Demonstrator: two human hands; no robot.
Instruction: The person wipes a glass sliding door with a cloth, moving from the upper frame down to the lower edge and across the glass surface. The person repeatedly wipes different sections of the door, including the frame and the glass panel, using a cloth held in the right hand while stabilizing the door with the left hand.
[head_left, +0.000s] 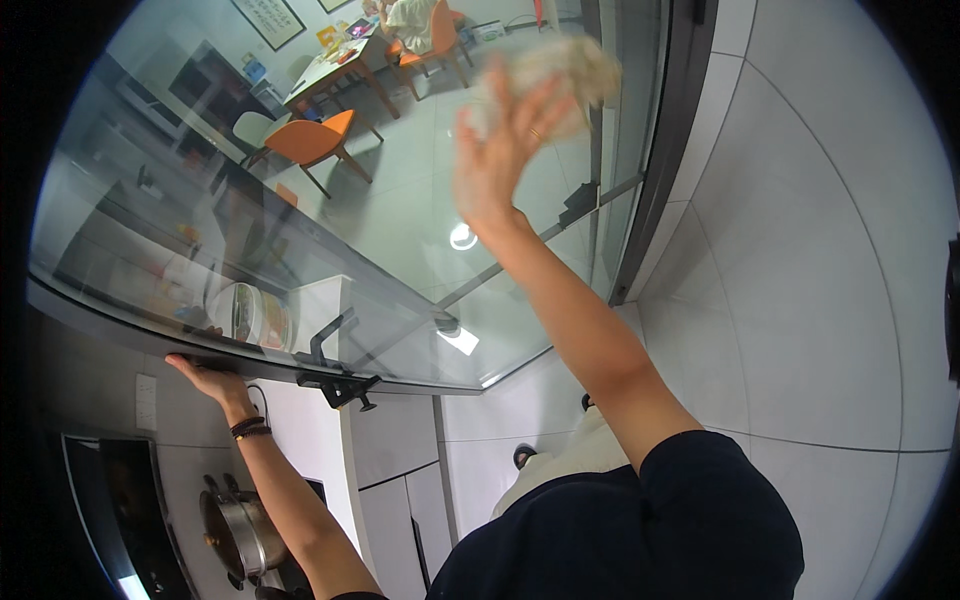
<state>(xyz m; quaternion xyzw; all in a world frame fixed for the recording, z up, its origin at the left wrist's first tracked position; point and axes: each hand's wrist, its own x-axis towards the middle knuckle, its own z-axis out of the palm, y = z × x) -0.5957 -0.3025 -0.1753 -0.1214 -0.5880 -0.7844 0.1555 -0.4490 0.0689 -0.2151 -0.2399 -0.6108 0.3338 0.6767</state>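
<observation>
A glass door (390, 247) with a dark metal frame stands before me. High on the pane, my right hand (502, 142) is spread against a pale cloth (596, 71); both are blurred. The cloth shows beyond the fingertips, and part of it is hidden by the hand. A ring is on one finger. My left hand (217, 386) grips the door's frame edge at the lower left, its thumb along the edge and fingertips faintly visible through the glass. Dark beaded bracelets circle that wrist. Right of it, a black door handle (341, 386) juts from the frame.
A white counter (300, 420) with grey cabinets (397, 442) lies below the door. Near my left arm is a steel pot (244, 536) with a lid. Tiled wall (810, 262) rises at right. Beyond the glass, a person (411, 26) sits near a table and orange chairs (311, 139).
</observation>
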